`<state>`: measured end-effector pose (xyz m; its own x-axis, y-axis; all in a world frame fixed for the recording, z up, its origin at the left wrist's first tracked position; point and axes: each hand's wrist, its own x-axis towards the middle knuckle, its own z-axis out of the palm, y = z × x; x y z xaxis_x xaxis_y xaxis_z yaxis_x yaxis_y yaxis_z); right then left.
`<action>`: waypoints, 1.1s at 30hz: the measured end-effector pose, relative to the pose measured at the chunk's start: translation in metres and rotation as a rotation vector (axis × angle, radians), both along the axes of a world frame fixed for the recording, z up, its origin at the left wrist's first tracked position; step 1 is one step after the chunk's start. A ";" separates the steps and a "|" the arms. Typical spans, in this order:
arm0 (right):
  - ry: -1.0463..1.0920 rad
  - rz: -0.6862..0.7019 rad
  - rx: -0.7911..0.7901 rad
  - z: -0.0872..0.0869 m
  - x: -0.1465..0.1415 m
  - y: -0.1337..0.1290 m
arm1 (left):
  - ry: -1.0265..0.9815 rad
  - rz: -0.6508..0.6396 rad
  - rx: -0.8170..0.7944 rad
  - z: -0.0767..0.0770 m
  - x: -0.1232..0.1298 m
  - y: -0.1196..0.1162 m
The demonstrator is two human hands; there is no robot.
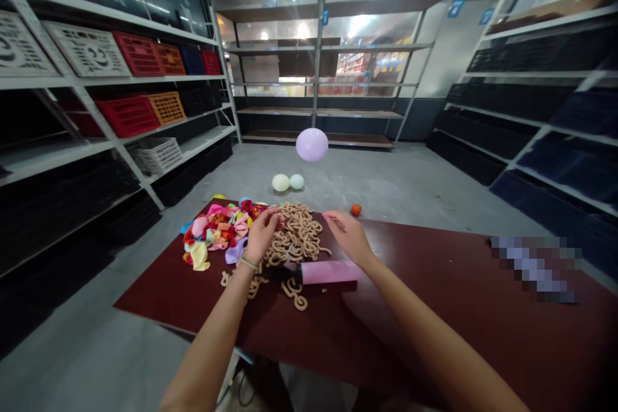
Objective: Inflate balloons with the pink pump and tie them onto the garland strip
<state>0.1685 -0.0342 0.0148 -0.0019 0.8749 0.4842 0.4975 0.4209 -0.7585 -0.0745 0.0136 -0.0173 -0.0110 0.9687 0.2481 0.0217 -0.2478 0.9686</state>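
Note:
My left hand (261,233), with a thin band at the wrist, hovers between a pile of colourful uninflated balloons (226,226) and a heap of tan curly strands (297,235). My right hand (350,235) is on the other side of the strands, its fingers pointing left. Both hands have their fingers apart and hold nothing that I can see. Below them lies a pink cylinder with a black end, which looks like a balloon pump (331,271). Beyond the hands, an inflated purple balloon (311,145) appears in mid-air, touching neither hand.
A pale yellow balloon (280,183) and a pale blue balloon (297,181) rest on the floor past the dark red table (415,296). Near the table's far edge is a small orange-red object (356,210). A blurred-out item (533,269) lies at right. Shelves with crates (130,117) stand around.

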 end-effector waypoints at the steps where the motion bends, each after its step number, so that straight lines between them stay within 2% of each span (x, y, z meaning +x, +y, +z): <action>1: -0.020 0.033 -0.008 -0.002 -0.008 0.002 | 0.058 0.030 0.019 -0.003 -0.011 0.000; 4: -0.075 0.146 -0.049 -0.010 -0.035 0.012 | 0.202 0.133 0.065 -0.009 -0.044 0.001; 8: -0.167 0.287 -0.091 -0.019 -0.081 0.038 | 0.277 0.321 0.038 -0.013 -0.078 0.002; 12: -0.372 0.392 -0.071 -0.027 -0.130 0.067 | 0.298 0.456 0.028 -0.013 -0.091 0.001; 16: -0.533 0.461 -0.072 -0.036 -0.161 0.083 | 0.279 0.430 -0.049 -0.012 -0.089 0.000; 23: -0.578 0.495 -0.131 -0.046 -0.166 0.085 | 0.231 0.379 -0.072 -0.021 -0.086 0.003; 28: -0.498 0.453 -0.160 -0.038 -0.157 0.080 | 0.171 0.344 -0.060 -0.026 -0.085 0.007; 30: -0.412 0.436 -0.192 -0.030 -0.147 0.074 | 0.093 0.303 -0.083 -0.026 -0.083 0.008; 33: -0.061 0.481 -0.351 -0.012 -0.127 0.060 | -0.092 0.140 -0.125 -0.023 -0.075 0.007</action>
